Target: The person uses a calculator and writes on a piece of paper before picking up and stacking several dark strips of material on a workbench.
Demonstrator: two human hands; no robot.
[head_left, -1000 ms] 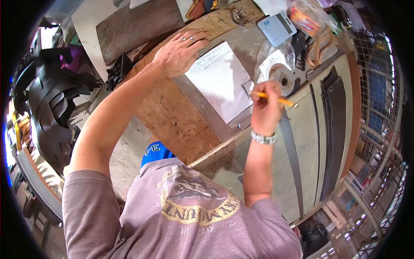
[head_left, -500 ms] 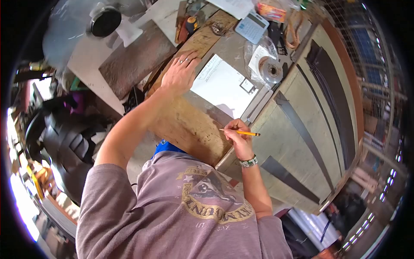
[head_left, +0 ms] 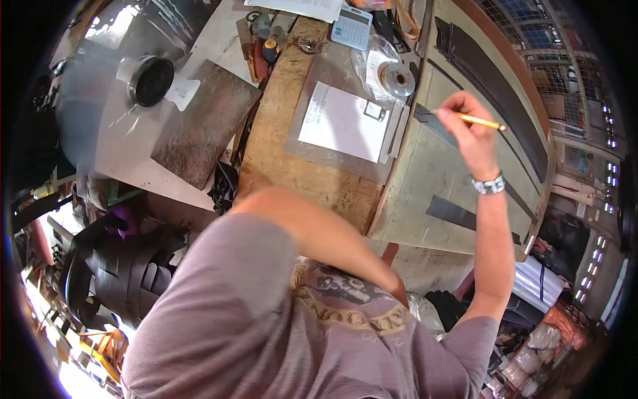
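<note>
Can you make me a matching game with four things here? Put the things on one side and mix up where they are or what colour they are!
Things:
1. Pencil
2. Calculator
3. Paper
4. Wristband

Places and colours:
A. Light blue
B. Around the right wrist
C. White, with writing and a small drawing
D. Held in the right hand

Right pairs: 1-D, 2-A, 3-C, 4-B

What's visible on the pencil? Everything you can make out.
The pencil is yellow, slim and straight, apparently painted wood, with a darker band near its blunt end. The right hand grips it, blunt end sticking out past the fingers. It's over the pale work surface; whether the tip touches the dark strip beneath, I can't tell.
</note>
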